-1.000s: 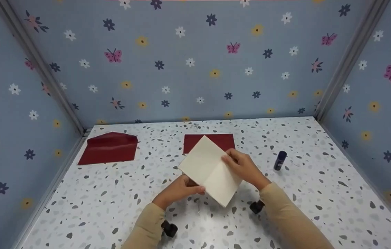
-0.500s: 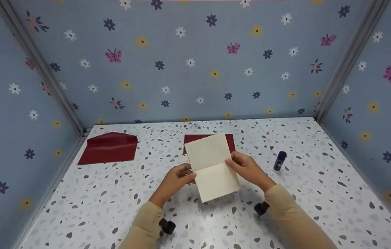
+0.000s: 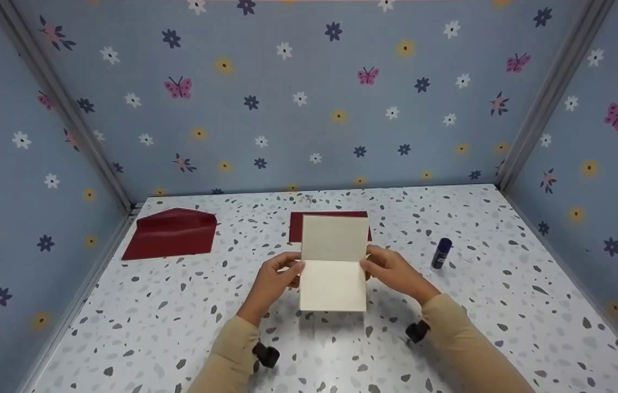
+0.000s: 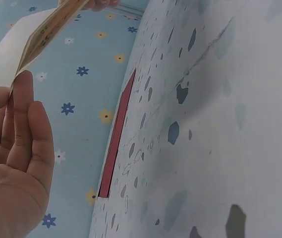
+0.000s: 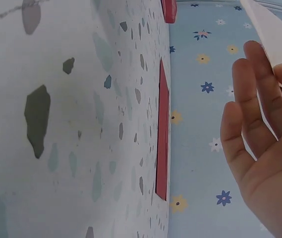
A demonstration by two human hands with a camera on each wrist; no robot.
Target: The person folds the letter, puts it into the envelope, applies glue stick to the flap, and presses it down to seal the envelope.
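Note:
A cream folded card [image 3: 334, 286] is held opened above the table, its crease running level between my hands. At the left end of the crease my left hand [image 3: 273, 281] pinches the edge, thumb on the inner face and fingers behind. My right hand [image 3: 396, 270] pinches the opposite edge in the same way. The left wrist view shows the card [image 4: 46, 34] gripped between thumb and fingertips, with some markings on its outer side. In the right wrist view the card's pale edge [image 5: 272, 34] sits between thumb and fingers. Behind the card lies a red envelope [image 3: 296, 226], partly hidden.
Another red envelope [image 3: 172, 240], its flap raised, lies at the back left. A dark blue glue stick [image 3: 441, 254] stands to the right of my right hand. Flower-patterned panels [image 3: 309, 98] border the speckled table [image 3: 178, 305] at the back and sides.
The card has turned from a diagonal tilt to squarely upright, with its crease now level. My left hand has moved up along its left edge, and both hands now hold the crease ends.

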